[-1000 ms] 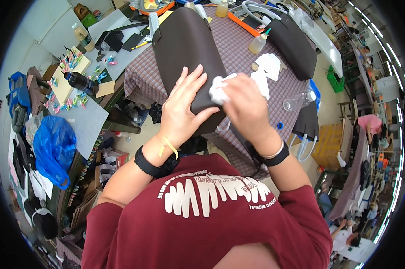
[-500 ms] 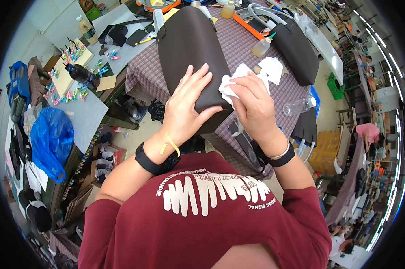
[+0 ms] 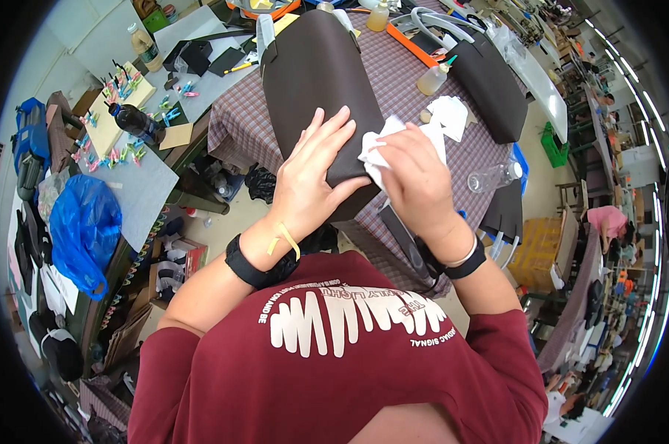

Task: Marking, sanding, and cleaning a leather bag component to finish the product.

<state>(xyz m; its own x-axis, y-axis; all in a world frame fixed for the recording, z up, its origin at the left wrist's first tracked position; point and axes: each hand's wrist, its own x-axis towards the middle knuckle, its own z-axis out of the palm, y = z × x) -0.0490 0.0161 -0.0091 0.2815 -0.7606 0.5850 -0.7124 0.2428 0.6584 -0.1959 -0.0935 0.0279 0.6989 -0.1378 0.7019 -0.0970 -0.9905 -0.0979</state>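
A dark brown bag (image 3: 314, 78) with a smooth leather-like surface lies on the checked tablecloth before me, its pale-wrapped handles at the far end. My left hand (image 3: 310, 163) rests flat across its near part, fingers stretched and thumb spread toward the near edge. At the bag's right near edge, my right hand (image 3: 422, 177) pinches a crumpled white cloth (image 3: 374, 154) against the side. Some of the cloth is hidden under those fingers. White scraps (image 3: 448, 116) lie just beyond the right hand.
A second dark bag (image 3: 488, 89), a glue bottle (image 3: 432, 76) and a clear bottle (image 3: 495, 177) stand or lie to the right. On the left table are a dark drink bottle (image 3: 135, 123), colourful clips (image 3: 120, 157) and a blue plastic bag (image 3: 86, 226). Co-workers are far right.
My right hand has shifted slightly along the bag's right near edge with the cloth. The bag and my left hand have moved a little to the right.
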